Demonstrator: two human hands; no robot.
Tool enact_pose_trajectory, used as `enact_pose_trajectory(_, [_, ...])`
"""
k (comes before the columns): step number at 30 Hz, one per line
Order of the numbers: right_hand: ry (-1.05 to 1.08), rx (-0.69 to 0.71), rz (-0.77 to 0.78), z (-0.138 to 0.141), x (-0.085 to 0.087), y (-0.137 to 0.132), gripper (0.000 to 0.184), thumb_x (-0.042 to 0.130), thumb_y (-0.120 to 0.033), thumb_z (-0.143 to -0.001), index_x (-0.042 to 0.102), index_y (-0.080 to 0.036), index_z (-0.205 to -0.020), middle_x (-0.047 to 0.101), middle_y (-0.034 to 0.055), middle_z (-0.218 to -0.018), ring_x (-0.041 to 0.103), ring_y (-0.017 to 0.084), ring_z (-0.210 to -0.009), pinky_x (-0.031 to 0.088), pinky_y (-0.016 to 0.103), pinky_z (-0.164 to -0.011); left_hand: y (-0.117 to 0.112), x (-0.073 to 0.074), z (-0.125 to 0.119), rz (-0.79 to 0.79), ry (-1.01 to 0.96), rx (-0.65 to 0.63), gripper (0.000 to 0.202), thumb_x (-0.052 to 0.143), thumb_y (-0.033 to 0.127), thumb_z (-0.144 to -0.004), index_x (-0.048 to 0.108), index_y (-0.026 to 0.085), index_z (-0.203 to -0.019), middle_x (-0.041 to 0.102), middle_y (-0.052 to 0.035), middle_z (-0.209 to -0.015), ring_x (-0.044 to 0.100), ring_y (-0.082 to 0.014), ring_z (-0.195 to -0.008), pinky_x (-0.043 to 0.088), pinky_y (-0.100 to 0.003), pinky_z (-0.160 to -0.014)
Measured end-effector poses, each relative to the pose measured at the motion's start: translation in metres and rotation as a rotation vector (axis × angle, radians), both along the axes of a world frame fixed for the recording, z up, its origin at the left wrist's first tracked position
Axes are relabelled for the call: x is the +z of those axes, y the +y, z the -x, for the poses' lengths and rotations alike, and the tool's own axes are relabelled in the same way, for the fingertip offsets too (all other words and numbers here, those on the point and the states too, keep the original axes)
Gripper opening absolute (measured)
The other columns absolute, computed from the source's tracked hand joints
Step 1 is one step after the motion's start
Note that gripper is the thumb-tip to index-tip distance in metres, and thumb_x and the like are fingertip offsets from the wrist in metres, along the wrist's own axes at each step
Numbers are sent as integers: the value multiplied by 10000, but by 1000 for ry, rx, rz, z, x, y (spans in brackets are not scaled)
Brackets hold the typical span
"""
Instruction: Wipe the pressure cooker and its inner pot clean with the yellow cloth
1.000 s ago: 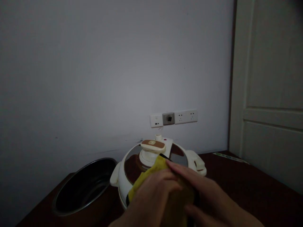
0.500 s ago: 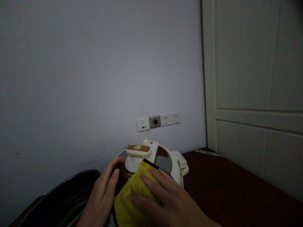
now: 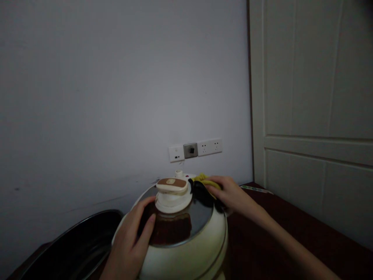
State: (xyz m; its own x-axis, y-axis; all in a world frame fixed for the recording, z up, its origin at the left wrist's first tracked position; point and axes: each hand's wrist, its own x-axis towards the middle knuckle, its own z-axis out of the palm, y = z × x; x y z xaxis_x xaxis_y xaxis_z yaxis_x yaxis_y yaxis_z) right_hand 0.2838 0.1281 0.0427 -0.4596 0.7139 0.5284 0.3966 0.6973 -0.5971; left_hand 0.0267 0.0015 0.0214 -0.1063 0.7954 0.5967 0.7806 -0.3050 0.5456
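A cream pressure cooker [image 3: 192,252] with a shiny brown lid [image 3: 177,227] and a cream knob handle [image 3: 172,190] stands on a dark table. My left hand [image 3: 132,239] lies flat on the lid's left side, fingers spread. My right hand [image 3: 230,194] reaches to the lid's far right edge and presses a yellow cloth [image 3: 202,179] there, fingers closed around it. Most of the cloth is hidden under that hand.
A dark metal inner pot [image 3: 78,249] sits to the left of the cooker. A wall socket strip [image 3: 195,149] is on the wall behind. A white door [image 3: 314,116] stands at the right, over the dark red table [image 3: 279,233].
My right hand has carried the yellow cloth from the near side of the lid to its far right edge. My left hand stays on the lid's left side.
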Motion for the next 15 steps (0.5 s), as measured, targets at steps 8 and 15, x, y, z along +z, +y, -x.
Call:
enact_pose_trajectory(8, [-10, -54, 141, 6, -9, 58, 274, 433, -339, -841, 573, -157, -692, 577, 5, -638, 503, 140, -599, 361, 241, -552, 0, 0, 0, -20, 21, 8, 405, 405, 441, -886, 542, 216, -1195, 608, -93, -1236, 582, -245, -1115, 460, -413, -953])
enact_pose_trajectory(15, [165, -207, -29, -24, -35, -1, 295, 400, -358, -888, 615, -158, -867, 660, 54, -776, 589, 180, -692, 441, 268, -639, 0, 2, -2, -58, 45, 21, 396, 417, 449, -871, 585, 216, -1144, 631, -82, -1204, 591, -247, -1104, 469, -398, -943])
